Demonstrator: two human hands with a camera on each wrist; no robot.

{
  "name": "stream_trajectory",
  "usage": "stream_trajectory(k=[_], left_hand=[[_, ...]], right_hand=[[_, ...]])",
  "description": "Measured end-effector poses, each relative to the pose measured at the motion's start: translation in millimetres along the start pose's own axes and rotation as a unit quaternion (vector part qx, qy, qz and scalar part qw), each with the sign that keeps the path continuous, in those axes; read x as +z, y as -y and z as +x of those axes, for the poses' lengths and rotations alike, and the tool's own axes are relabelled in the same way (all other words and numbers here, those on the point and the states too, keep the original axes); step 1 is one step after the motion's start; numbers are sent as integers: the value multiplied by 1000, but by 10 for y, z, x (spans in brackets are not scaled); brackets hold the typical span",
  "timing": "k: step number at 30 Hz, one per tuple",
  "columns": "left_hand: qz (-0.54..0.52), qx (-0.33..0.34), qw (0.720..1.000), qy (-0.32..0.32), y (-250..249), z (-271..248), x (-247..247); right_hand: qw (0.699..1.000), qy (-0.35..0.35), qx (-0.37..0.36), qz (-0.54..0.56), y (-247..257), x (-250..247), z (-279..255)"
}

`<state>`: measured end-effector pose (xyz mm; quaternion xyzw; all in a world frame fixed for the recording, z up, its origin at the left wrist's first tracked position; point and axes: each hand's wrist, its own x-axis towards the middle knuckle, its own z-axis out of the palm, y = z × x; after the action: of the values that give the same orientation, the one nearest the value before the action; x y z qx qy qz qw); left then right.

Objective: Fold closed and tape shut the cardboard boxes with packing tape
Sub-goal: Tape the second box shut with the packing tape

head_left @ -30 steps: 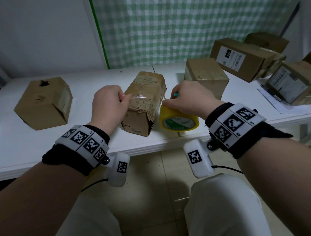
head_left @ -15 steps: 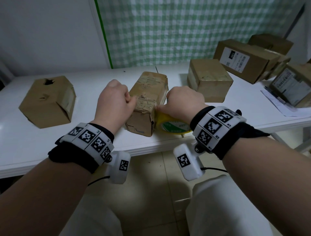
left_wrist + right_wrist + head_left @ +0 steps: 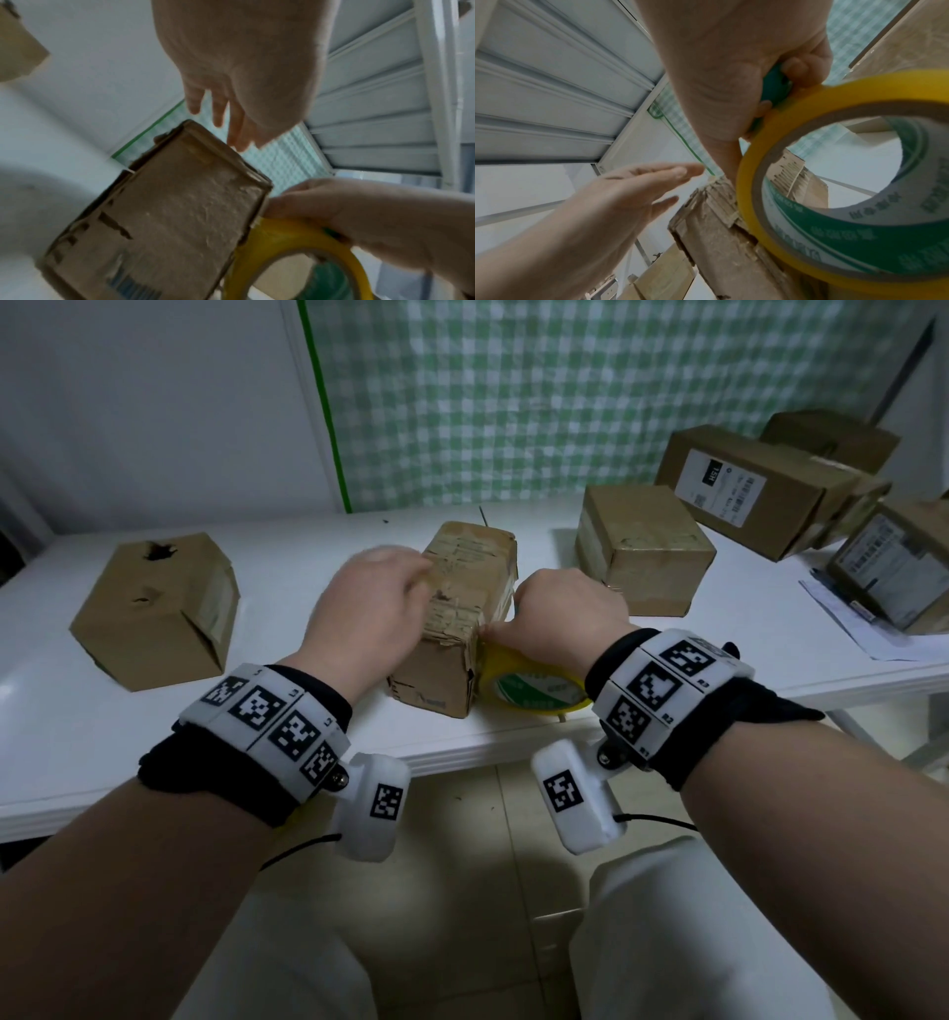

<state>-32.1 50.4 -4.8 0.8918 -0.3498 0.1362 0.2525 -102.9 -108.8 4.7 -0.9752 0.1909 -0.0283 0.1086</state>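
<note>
A long, worn cardboard box lies on the white table, with its short end towards me. My left hand is blurred at the box's top left edge. The wrist views show the left hand with straight fingers over the box and nothing in it. My right hand grips a yellow roll of packing tape against the box's right side near the front corner. In the right wrist view the right hand also pinches a teal piece against the roll.
A brown box with holes in its top stands at the left. A closed box sits behind my right hand. Labelled boxes are piled at the far right beside a paper sheet. The table's front edge is near my wrists.
My right hand brought the roll down and left against the box's right side. My left hand uncurled from a pinch and slid along the box's top.
</note>
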Motion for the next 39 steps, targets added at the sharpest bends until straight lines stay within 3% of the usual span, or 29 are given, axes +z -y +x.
stream_trajectory(k=[3, 5, 14, 23, 29, 34, 39], left_hand=[[70, 89, 977, 179, -115, -107, 95], [134, 85, 963, 220, -88, -151, 137], [196, 23, 960, 200, -95, -88, 165], [149, -135, 961, 187, -122, 15, 162], [98, -113, 964, 219, -107, 33, 173], [45, -78, 969, 231, -19, 56, 35], [-24, -77, 968, 237, 55, -5, -121]], right_hand=[[1000, -1, 5, 3, -3, 0, 11], [1000, 1, 10, -4, -1, 14, 31], [1000, 3, 23, 6, -33, 33, 48], [999, 8, 21, 27, -55, 16, 34], [993, 30, 2, 116, -169, -20, 12], [960, 132, -40, 244, -215, -141, -119], [935, 221, -46, 272, -168, -101, -284]])
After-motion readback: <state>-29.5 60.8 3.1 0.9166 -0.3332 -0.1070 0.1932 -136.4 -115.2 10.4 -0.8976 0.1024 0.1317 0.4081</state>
